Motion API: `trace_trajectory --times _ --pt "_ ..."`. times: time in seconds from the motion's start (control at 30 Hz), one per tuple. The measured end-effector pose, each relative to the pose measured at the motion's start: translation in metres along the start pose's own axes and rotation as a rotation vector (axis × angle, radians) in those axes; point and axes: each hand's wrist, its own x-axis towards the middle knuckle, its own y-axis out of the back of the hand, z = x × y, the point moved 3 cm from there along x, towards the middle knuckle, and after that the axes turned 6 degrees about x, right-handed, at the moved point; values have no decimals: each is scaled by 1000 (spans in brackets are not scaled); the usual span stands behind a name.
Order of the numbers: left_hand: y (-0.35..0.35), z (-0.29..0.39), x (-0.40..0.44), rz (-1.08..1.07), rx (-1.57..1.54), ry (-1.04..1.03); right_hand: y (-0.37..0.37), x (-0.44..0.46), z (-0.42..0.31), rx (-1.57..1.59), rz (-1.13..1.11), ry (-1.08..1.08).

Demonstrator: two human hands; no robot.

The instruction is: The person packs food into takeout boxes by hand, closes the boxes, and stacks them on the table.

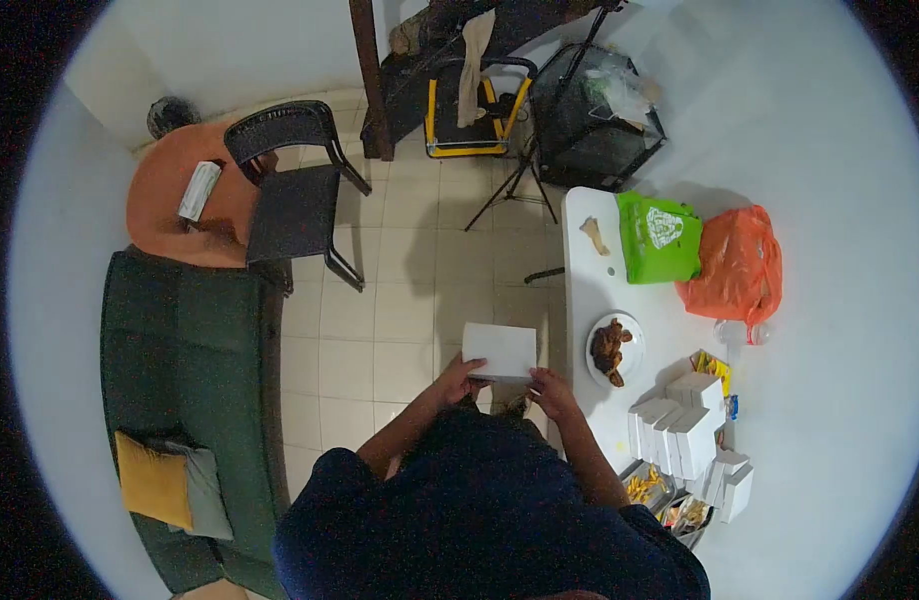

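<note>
A closed white box [501, 350] is held between my two hands, in front of my body and above the tiled floor. My left hand [459, 378] grips its lower left corner, with the thumb on top. At its lower right corner my right hand [551, 392] pinches the edge. To the right, on the white table [586, 290], a white plate [635, 350] holds pieces of browned food [610, 350]. Several white boxes [680, 430] stand grouped nearer to me, beside metal trays with yellow fries [645, 487].
A green bag [661, 238] and an orange plastic bag [735, 265] stand at the table's far end. A black chair [295, 212] and a green sofa [215, 370] are on the left. Ahead are a tripod [520, 180], a yellow-framed trolley [470, 152] and a black mesh crate [590, 140].
</note>
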Motion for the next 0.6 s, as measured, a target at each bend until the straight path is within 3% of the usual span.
trace_trajectory --times 0.03,0.17,0.3,0.6 --pt "3 -4 4 -6 -44 3 -17 -10 -16 112 15 -106" --pt "17 -18 16 -10 -111 1 -26 -10 -27 86 31 -183" --pt "7 -5 15 -109 -222 1 -32 -10 -38 58 36 -204" --pt "-15 8 4 -72 -160 4 -29 -9 -57 -8 30 -209"
